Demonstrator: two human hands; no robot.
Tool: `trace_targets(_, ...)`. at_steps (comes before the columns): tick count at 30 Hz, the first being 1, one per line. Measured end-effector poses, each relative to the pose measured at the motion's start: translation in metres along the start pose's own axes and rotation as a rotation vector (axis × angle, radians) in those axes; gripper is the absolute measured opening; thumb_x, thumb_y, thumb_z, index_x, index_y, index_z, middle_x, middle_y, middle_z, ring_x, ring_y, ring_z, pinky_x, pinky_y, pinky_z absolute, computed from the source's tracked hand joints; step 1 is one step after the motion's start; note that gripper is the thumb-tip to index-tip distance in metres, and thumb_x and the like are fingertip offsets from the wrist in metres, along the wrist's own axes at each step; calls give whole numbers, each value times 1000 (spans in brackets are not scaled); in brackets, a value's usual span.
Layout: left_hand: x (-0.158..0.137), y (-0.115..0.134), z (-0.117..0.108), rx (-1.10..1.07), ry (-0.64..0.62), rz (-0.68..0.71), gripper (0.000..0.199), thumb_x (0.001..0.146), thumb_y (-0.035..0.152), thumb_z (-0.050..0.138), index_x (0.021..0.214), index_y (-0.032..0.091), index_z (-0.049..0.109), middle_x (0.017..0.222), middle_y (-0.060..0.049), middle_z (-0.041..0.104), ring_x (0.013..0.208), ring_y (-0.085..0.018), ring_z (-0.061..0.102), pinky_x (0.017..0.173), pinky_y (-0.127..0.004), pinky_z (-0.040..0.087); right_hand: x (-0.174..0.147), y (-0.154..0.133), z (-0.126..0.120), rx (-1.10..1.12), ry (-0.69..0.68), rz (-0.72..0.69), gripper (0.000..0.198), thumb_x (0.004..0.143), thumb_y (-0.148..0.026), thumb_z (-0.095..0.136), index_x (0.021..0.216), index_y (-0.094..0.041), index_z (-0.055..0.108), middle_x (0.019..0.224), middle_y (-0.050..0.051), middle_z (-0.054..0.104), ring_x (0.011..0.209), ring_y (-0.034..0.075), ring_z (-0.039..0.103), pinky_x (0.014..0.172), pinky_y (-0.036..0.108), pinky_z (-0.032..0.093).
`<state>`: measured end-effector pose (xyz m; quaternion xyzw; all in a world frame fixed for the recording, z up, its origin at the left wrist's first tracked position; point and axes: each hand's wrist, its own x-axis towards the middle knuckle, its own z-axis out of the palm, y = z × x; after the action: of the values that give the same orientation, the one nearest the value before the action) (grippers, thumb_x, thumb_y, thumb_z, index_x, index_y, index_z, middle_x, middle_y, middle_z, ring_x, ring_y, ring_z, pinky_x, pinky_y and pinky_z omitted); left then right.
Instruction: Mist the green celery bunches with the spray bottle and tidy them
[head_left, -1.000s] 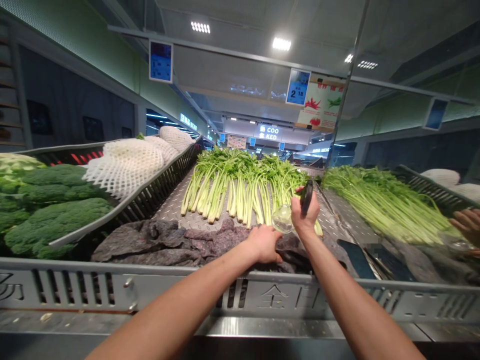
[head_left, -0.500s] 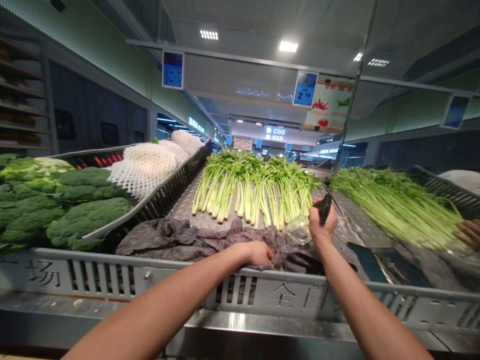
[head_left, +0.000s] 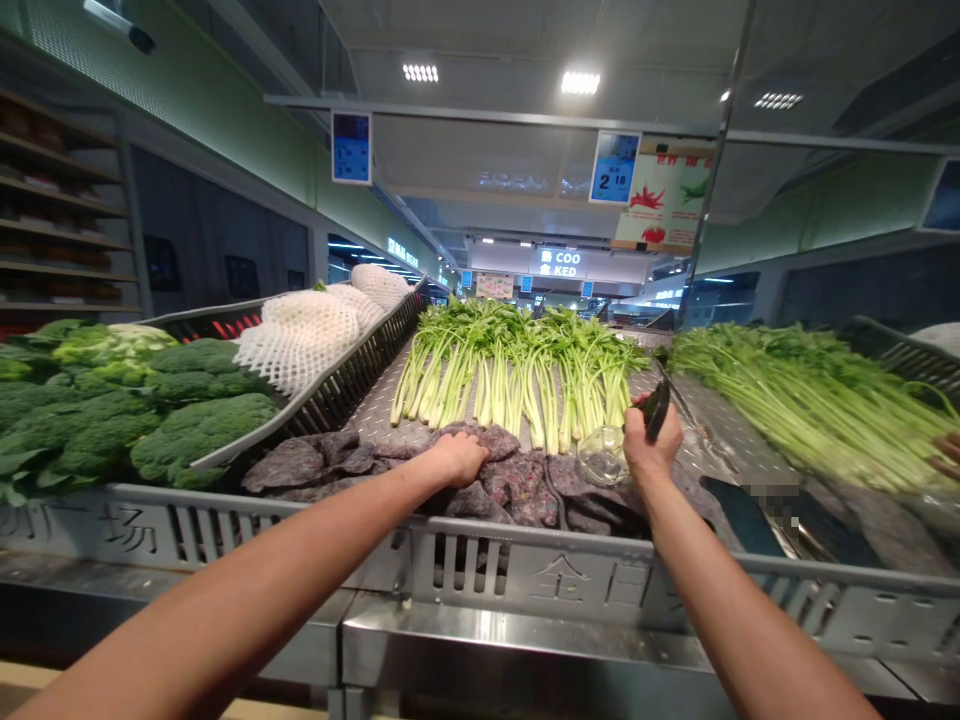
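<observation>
- Through the head camera I have my left hand on the dark felt cloth, its fingers bent down over the folds; I cannot tell whether they pinch it.
- My right hand is closed around a black handle, with a clear round vessel just to its left; I cannot tell how the 2 join.
- The cloth lies crumpled under my left hand and spreads to both sides of it, behind the grey slatted rail.
- Beyond both hands I see celery in a row, cut ends toward me, on patterned metal.
- Well left of my left hand sit broccoli and white net-wrapped produce.
- Right of my right hand lies a dark flat object.
</observation>
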<state>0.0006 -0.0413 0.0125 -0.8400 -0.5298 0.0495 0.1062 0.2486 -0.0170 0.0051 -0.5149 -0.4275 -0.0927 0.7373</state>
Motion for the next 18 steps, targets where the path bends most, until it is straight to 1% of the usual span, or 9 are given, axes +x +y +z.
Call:
trace_targets(3,-1,5,5,-138,-83,76,43,61,23,59,103,21,57,108,-10,56,98,-28,51,81,-37,41,0,1,2,31,-19,-36,28,59,-30,48,82,-17,57,75,3,59,69,18,54,70,31,40)
trace_targets(6,4,21,18,-484,-280,223,40,60,25,59,100,22,58,95,-1,62,86,-18,56,74,-25,44,-2,0,6,40,-40,-62,30,59,-30,48,84,-17,57,80,4,60,73,19,55,73,31,40)
trace_targets(9,9,30,28,-764,-381,234,37,62,26,57,99,21,58,87,3,64,77,-13,57,67,-20,44,-4,-4,7,8,-72,-59,30,58,-30,48,84,-17,57,79,4,60,69,19,55,71,32,40)
trace_targets(11,8,26,25,-813,-333,236,42,60,25,60,101,20,57,91,3,63,79,-12,57,68,-19,44,-5,-6,6,-19,-93,-48,31,58,-31,49,83,-17,58,76,3,60,65,18,54,69,32,40)
trace_targets(14,-8,-2,8,-743,-84,191,49,60,24,60,109,20,53,99,-2,62,82,-13,58,72,-22,44,-5,-6,3,-60,-103,-18,31,56,-30,48,83,-18,58,77,3,60,65,19,53,69,32,40)
trace_targets(15,-17,-16,2,-663,13,109,48,62,28,58,110,21,52,99,-4,62,82,-15,58,72,-24,44,-5,-6,2,-71,-99,-16,31,57,-30,48,83,-18,58,79,3,60,67,19,54,69,32,40)
trace_targets(16,-26,-30,-3,-518,64,-4,48,60,32,60,106,21,54,101,-6,62,85,-19,58,73,-28,44,-5,-6,1,-79,-96,-14,30,57,-30,48,83,-19,58,80,3,60,69,20,54,70,31,39)
trace_targets(17,-36,-45,-7,-365,73,-136,49,57,38,62,103,21,57,101,-8,62,89,-24,57,75,-33,44,-5,-6,1,-83,-93,-13,30,57,-30,48,83,-19,58,80,3,60,70,20,54,70,31,39)
trace_targets(18,-46,-58,-7,-243,25,-279,51,53,45,63,97,19,60,100,-12,62,92,-29,56,76,-38,43,-5,-7,1,-83,-92,-14,30,57,-30,47,83,-20,58,81,3,60,70,20,53,70,31,39)
